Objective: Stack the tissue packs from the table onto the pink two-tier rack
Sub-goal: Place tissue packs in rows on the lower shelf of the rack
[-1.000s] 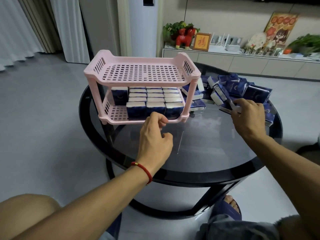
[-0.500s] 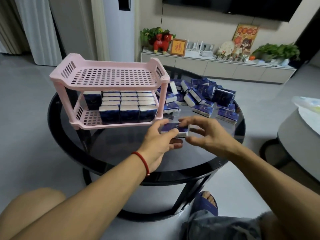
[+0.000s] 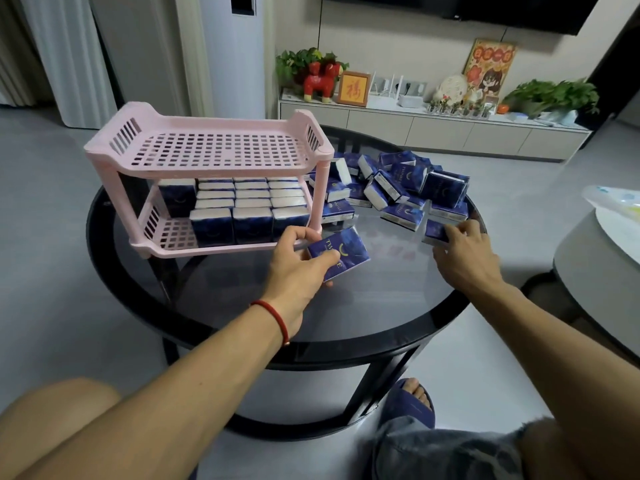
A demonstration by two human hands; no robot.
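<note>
The left hand (image 3: 298,268) has its thumb and fingers curled round the near-left end of a dark blue tissue pack (image 3: 341,252), held just above the glass in front of the rack's right front leg; the pack lies nearly flat with its printed face up, its long axis running from near-left to far-right, the gold lettering reading along that line. The right hand (image 3: 464,254) reaches to the near edge of the loose pile, its fingers bent over a second tissue pack (image 3: 434,232) that lies flat on the glass; whether the thumb has closed under it cannot be told. Beyond both hands the pile of tissue packs (image 3: 398,188) is heaped at mixed angles on the far right part of the round black glass table (image 3: 346,344), some flat, some tipped on edge. The pink two-tier rack (image 3: 214,157) stands on the table's left half. Its lower tier holds upright packs in tidy rows, three across at the front, with one more standing at the back left; its slotted upper tier holds nothing. A red cord bracelet (image 3: 275,315) circles the left wrist.
</note>
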